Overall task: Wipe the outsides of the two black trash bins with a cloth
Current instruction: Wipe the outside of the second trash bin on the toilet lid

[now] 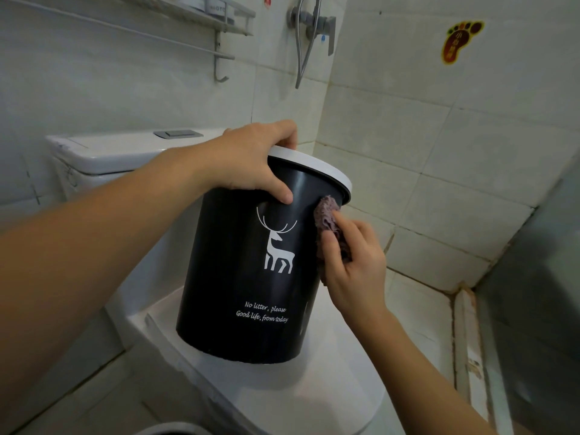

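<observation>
A black trash bin [238, 277] with a white rim ring, a white deer print and white lettering is tilted above the closed toilet lid [329, 387]. My left hand [254, 161] grips its rim, fingers curled over the top edge and thumb on the black wall. A purple fuzzy cloth [329, 224] lies against the bin's right side just under the rim. My right hand [354, 265] holds that cloth and presses it to the bin. A curved white edge with black inside [169, 430], perhaps a second bin, shows at the bottom of the view.
The white toilet tank [119, 155] with a grey flush button stands behind the bin. A shower valve and hose [310, 29] hang on the tiled wall above. A metal shelf and towel rail [219, 29] sit upper left. A grimy tiled ledge [464, 324] runs on the right.
</observation>
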`<state>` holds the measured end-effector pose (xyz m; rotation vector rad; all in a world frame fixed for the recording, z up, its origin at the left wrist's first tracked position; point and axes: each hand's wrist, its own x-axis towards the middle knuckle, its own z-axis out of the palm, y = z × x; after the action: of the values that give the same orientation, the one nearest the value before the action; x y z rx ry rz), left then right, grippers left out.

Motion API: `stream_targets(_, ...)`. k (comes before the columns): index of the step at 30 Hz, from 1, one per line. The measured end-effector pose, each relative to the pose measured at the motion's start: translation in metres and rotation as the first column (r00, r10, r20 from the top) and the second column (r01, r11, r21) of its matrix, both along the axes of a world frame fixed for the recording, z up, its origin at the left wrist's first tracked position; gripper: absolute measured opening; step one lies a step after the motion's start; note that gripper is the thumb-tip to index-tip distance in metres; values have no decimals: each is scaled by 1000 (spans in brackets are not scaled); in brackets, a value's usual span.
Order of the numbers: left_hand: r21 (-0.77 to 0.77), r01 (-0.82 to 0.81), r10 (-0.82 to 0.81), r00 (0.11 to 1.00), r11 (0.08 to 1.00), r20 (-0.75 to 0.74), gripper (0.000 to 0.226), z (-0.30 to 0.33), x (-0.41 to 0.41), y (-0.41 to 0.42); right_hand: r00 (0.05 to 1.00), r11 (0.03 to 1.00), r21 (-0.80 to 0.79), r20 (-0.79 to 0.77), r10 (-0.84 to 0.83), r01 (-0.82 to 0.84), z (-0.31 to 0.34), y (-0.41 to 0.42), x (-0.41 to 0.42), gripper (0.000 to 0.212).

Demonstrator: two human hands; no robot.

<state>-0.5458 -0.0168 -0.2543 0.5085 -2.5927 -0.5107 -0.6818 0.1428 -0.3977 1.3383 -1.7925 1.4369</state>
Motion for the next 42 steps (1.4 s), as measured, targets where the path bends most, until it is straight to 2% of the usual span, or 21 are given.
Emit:
stream_targets(6,20,7,-7,1000,1000,-2,69,-1,-1,1,997,999,-39,77,-5,8,0,-3,6,38)
stream_targets(11,11,6,-6,1000,1000,10,61,2,-1,4,993,1000,-18,119,-19,21,-2,-4,11,35)
stream_targets(19,-115,-12,19,998,993,54,60,0,-11,20,984,1000,-8,177,-23,25,-3,-6,16,34)
stream_targets(26,-26,-26,27,999,999,27,63,0,-6,12,986,996,11,144,-87,86,0,-4,7,29)
stream_targets(30,0,-23,23,999,1000,26,64,0,-3,9,975,1000,-10,224,13,-11,2,-2,12,46)
stream_targets(35,32,-17,16,999,999,31,62,0,-1,13,941,996,-85,332,57,-30,6,-4,16,22)
stream_targets(39,56,-5,4,1000,998,20,63,-1,-1,15,902,995,-73,421,93,-69,9,-2,20,32)
stream_targets(42,88,14,-14,1000,996,-6,65,-1,0,12,932,998,-42,357,68,-57,5,-1,21,35)
